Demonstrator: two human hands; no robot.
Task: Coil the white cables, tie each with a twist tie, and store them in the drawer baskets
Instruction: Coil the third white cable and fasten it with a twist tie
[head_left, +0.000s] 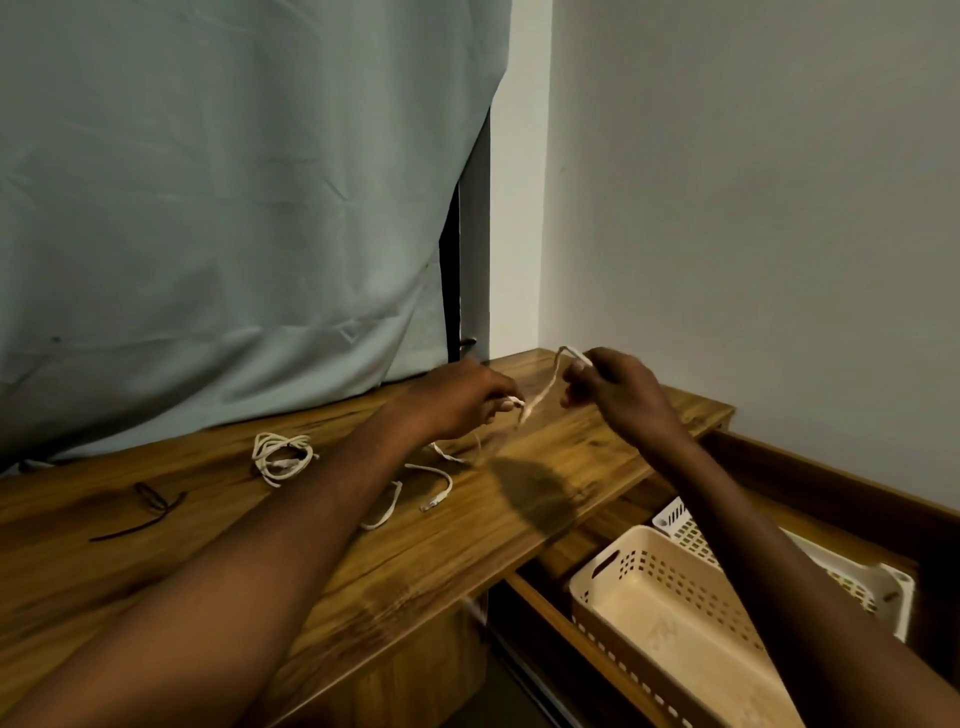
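Observation:
My left hand (462, 397) pinches one part of a loose white cable (543, 397) above the wooden table (363, 561). My right hand (615, 387) holds a loop of the same cable a little higher, to the right. The rest of this cable (434, 480) trails across the tabletop below my left wrist. A second white cable (282, 457) lies coiled on the table further left. Dark twist ties (145, 512) lie near the left end of the table. A beige basket (670, 613) and a white basket (691, 535) sit in the open drawer (831, 478) at lower right.
A pale green curtain (234, 208) hangs behind the table and drapes onto its back edge. A white wall (753, 208) stands to the right. My right forearm crosses over the white basket.

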